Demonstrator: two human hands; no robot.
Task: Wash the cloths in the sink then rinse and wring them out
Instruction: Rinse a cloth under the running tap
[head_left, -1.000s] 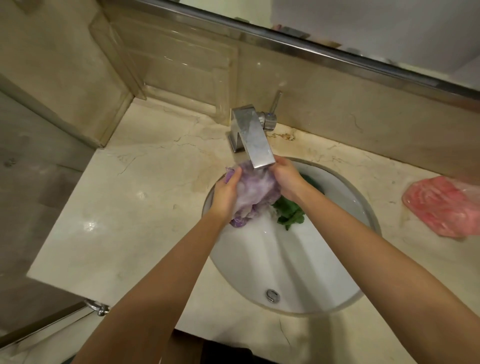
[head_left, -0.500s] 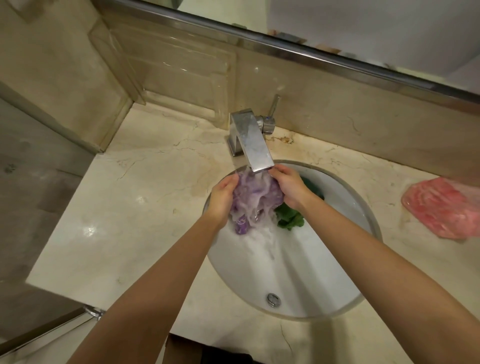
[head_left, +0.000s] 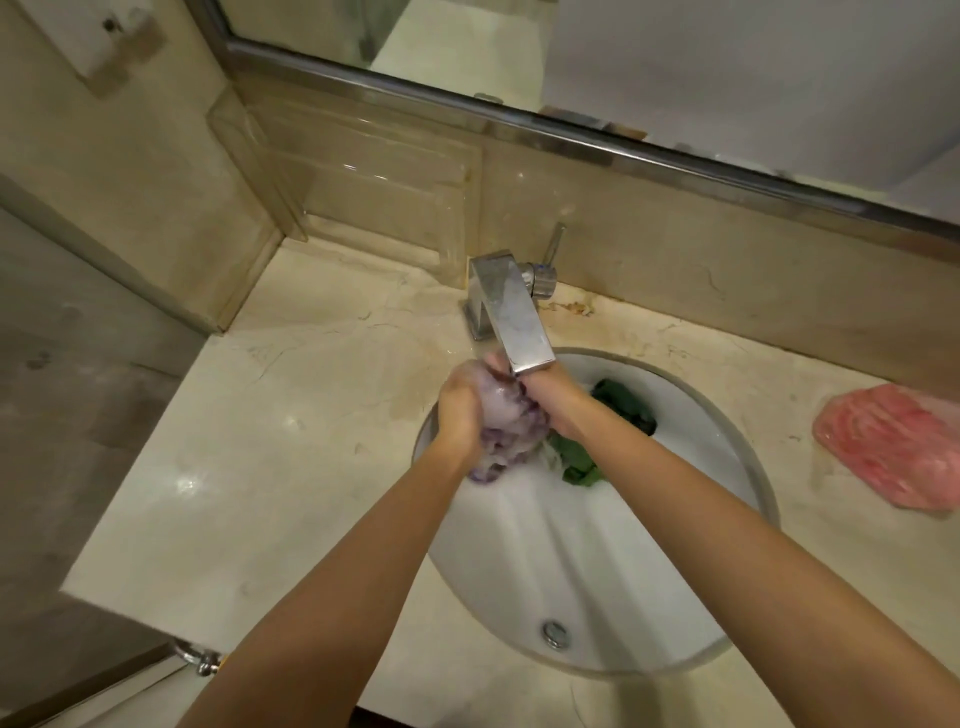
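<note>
Marble counter's white sink (head_left: 737, 499) holds a green cloth (head_left: 621, 402); left hand (head_left: 460, 405) and right hand (head_left: 550, 397) grip a purple cloth (head_left: 511, 431).

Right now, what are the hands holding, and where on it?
Both hands grip the purple cloth under the faucet: the left hand its left side, the right hand its right side, bunched between them.

Cloth (head_left: 621, 402) in sink (head_left: 748, 467), under faucet (head_left: 511, 317)
</note>
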